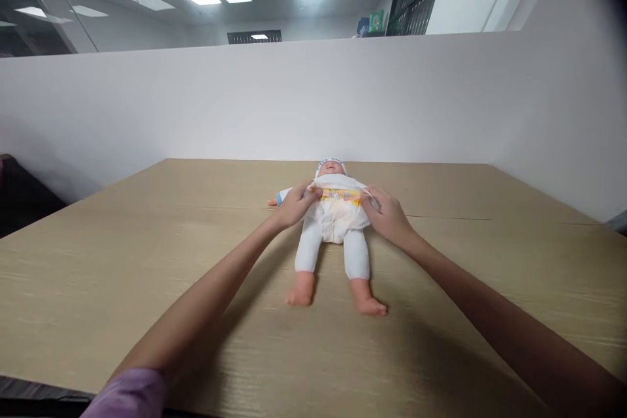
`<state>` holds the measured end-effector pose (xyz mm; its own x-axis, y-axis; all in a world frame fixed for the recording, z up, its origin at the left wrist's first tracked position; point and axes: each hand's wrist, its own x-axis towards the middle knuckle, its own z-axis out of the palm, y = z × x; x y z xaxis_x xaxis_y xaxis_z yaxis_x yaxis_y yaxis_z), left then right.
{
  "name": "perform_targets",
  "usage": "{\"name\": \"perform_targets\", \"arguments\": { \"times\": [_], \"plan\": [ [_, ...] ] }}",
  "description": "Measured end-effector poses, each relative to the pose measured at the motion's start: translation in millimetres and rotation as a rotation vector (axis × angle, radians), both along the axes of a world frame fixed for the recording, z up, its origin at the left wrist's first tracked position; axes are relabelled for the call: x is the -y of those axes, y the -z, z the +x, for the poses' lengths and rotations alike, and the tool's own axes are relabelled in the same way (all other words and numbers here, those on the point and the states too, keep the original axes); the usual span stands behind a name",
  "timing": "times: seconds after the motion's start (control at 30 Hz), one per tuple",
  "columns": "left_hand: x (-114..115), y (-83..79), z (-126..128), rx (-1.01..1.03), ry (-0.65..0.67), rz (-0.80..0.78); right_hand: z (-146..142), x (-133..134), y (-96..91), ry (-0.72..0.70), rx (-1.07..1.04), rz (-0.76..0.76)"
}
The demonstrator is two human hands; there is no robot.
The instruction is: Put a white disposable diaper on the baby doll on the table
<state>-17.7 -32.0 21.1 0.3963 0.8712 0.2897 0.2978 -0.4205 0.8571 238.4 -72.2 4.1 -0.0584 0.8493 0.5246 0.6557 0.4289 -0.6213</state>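
Observation:
A baby doll point(333, 235) in white clothes and a white cap lies on its back on the wooden table point(147, 261), feet toward me. A white diaper point(337, 212) with a yellow printed waistband sits around its hips. My left hand point(294, 204) pinches the diaper's left tab at the doll's waist, fingers closed. Gripping the right tab on the other side is my right hand point(385, 212), fingers curled. Both arms reach forward from the near edge.
A white partition wall point(313, 98) runs along the far side and right of the table. The table's left edge drops off near a dark object point(19, 196). Ceiling lights and shelving show beyond the partition.

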Motion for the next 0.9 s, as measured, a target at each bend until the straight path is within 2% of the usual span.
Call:
{"name": "perform_targets", "arguments": {
  "times": [0.07, 0.13, 0.27, 0.4, 0.53, 0.73, 0.83, 0.9],
  "plan": [
    [-23, 3.2, 8, 0.083, 0.000, -0.163, 1, -27, 1.7, 0.037, -0.031, -0.082],
    [-41, 10.2, 14, 0.117, 0.009, -0.249, 2, -48, 8.1, 0.030, -0.057, -0.165],
    [-52, 25.9, 16, 0.159, 0.036, -0.368, 2, -64, 26.2, -0.034, -0.120, -0.290],
    [-37, 32.9, 6, 0.189, 0.109, -0.461, 6, -44, 38.2, -0.079, -0.163, -0.334],
    [-15, 34.1, -10, 0.173, 0.169, -0.522, 21, -20, 42.1, -0.095, -0.156, -0.368],
    [-12, 29.3, -23, 0.154, -0.022, -0.421, 40, -7, 42.8, 0.009, -0.153, -0.260],
    [-4, 15.4, -19, 0.142, -0.090, -0.337, 48, 10, 48.5, 0.068, -0.124, -0.237],
    [9, 3.0, -9, 0.096, -0.107, -0.236, 54, 26, 56.6, 0.115, -0.015, -0.212]
  ]
}}
